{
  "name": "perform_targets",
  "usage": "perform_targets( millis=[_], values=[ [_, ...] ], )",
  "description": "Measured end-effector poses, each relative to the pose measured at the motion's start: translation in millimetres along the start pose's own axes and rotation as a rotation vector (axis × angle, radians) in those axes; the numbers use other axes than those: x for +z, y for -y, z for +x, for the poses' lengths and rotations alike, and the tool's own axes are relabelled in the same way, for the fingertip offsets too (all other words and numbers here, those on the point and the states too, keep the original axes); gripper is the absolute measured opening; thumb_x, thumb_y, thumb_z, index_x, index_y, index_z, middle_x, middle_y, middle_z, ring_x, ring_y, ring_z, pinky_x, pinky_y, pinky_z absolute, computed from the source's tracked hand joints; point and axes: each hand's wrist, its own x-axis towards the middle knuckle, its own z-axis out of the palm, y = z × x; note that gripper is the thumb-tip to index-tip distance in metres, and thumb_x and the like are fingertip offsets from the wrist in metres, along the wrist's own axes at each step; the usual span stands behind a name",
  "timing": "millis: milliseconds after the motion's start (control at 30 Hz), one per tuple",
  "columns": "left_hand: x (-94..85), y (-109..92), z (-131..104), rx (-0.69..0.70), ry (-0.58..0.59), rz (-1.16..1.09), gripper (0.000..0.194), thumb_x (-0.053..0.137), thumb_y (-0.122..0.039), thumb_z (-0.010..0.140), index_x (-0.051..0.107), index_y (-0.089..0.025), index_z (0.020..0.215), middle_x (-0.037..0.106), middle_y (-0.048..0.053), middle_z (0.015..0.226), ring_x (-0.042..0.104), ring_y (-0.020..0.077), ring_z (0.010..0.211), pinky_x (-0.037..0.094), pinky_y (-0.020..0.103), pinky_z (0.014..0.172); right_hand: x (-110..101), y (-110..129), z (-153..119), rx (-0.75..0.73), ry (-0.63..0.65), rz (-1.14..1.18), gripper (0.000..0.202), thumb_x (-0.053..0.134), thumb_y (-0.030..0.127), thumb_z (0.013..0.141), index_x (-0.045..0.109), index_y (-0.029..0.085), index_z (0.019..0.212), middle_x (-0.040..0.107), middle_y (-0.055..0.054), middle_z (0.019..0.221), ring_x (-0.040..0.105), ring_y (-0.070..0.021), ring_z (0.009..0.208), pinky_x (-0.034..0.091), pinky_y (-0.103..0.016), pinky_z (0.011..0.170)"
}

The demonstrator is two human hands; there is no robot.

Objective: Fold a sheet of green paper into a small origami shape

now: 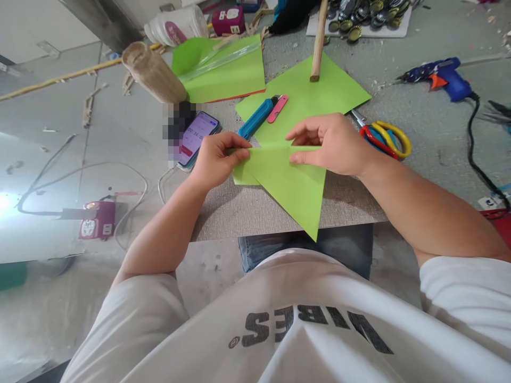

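A folded sheet of light green paper [297,183] is held over the front of the table, one pointed corner hanging toward me past the edge. My left hand [219,157] pinches its upper left end between thumb and fingers. Around its upper edge, further right, my right hand [327,143] has thumb in front and fingers behind. Just beyond the paper lie a blue utility knife [255,118] and a small pink cutter [278,109]. Both rest by another green sheet [315,98] lying flat on the table.
Scissors with red and yellow handles [387,139] lie right of my right hand. Further right is a blue glue gun [447,77] with a black cord. A phone [199,135] showing a timer lies at left, near a tan jar [154,72]. A wooden stick [318,42] and bottle caps [363,13] are behind.
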Motion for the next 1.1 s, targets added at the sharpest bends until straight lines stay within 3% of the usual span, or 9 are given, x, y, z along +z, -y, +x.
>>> perform_targets(
  millis=[100, 233, 400, 533, 600, 733, 867, 1100],
  values=[
    [-9.2, 13.8, 9.0, -0.015, -0.113, -0.008, 0.012, 0.086, -0.026, 0.087, 0.076, -0.023, 0.092, 0.078, 0.002, 0.086, 0.074, 0.0187, 0.081, 0.064, 0.031, 0.072, -4.7, 6.2, -3.3, -0.072, -0.127, 0.092, 0.045, 0.108, 0.038, 0.076, 0.090, 0.025, 0.115, 0.091, -0.006, 0.114, 0.086, -0.0307, 0.107, 0.076, -0.048, 0.096],
    [-11.5, 9.7, 6.8, 0.038, -0.114, 0.061, 0.009, 0.083, -0.027, 0.088, 0.077, -0.022, 0.093, 0.079, 0.002, 0.088, 0.073, 0.0185, 0.082, 0.064, 0.032, 0.077, 0.2, 22.7, -16.2, -0.148, -0.218, 0.130, 0.031, 0.101, 0.043, 0.086, 0.087, 0.025, 0.107, 0.089, -0.005, 0.107, 0.083, -0.0260, 0.093, 0.076, -0.042, 0.082],
    [10.4, -17.0, -23.8, 0.311, -0.182, 0.157, 0.018, 0.080, -0.040, 0.107, 0.085, -0.024, 0.112, 0.087, 0.003, 0.099, 0.077, 0.0196, 0.086, 0.062, 0.034, 0.080, 20.1, 41.1, -41.9, -0.407, -0.298, -0.084, 0.006, 0.086, 0.029, 0.100, 0.083, 0.025, 0.104, 0.088, -0.001, 0.095, 0.080, -0.0194, 0.081, 0.071, -0.035, 0.080],
    [27.7, -28.8, -44.3, 0.475, -0.251, 0.152, 0.024, 0.073, -0.048, 0.120, 0.083, -0.027, 0.116, 0.086, 0.003, 0.099, 0.077, 0.0207, 0.091, 0.062, 0.036, 0.085, 27.0, 45.6, -56.7, -0.603, -0.443, -0.237, 0.009, 0.080, 0.023, 0.109, 0.079, 0.029, 0.116, 0.089, 0.002, 0.098, 0.081, -0.0165, 0.077, 0.069, -0.033, 0.077],
    [32.0, -30.1, -47.3, 0.508, -0.260, 0.118, 0.025, 0.072, -0.049, 0.121, 0.081, -0.027, 0.114, 0.084, 0.002, 0.096, 0.076, 0.0196, 0.089, 0.061, 0.034, 0.082, 24.4, 47.3, -59.8, -0.664, -0.443, -0.337, 0.011, 0.076, 0.020, 0.113, 0.075, 0.031, 0.113, 0.090, 0.002, 0.100, 0.084, -0.0177, 0.080, 0.070, -0.034, 0.076],
    [34.0, -30.3, -43.3, 0.479, -0.273, 0.066, 0.034, 0.071, -0.054, 0.122, 0.078, -0.026, 0.105, 0.074, -0.002, 0.081, 0.063, 0.0132, 0.067, 0.047, 0.027, 0.060, 15.0, 49.8, -60.6, -0.768, -0.405, -0.456, 0.020, 0.078, 0.014, 0.112, 0.069, 0.031, 0.110, 0.090, 0.000, 0.100, 0.087, -0.0201, 0.086, 0.067, -0.035, 0.073],
    [32.6, -34.0, -39.8, 0.454, -0.273, 0.050, 0.046, 0.071, -0.062, 0.121, 0.076, -0.024, 0.094, 0.068, -0.004, 0.071, 0.057, 0.0117, 0.060, 0.037, 0.027, 0.055, 11.8, 47.4, -58.4, -0.793, -0.395, -0.511, 0.017, 0.075, 0.013, 0.115, 0.069, 0.029, 0.112, 0.089, 0.003, 0.098, 0.086, -0.0175, 0.084, 0.066, -0.032, 0.074],
    [26.9, -48.0, -43.3, 0.302, -0.208, 0.126, 0.070, 0.060, -0.087, 0.115, 0.072, -0.025, 0.084, 0.061, -0.002, 0.066, 0.047, 0.0137, 0.055, 0.035, 0.031, 0.052, 12.5, 53.6, -57.0, -0.653, -0.295, -0.309, 0.019, 0.071, 0.015, 0.114, 0.081, 0.028, 0.122, 0.093, -0.005, 0.114, 0.090, -0.0238, 0.101, 0.071, -0.037, 0.089]
  ],
)
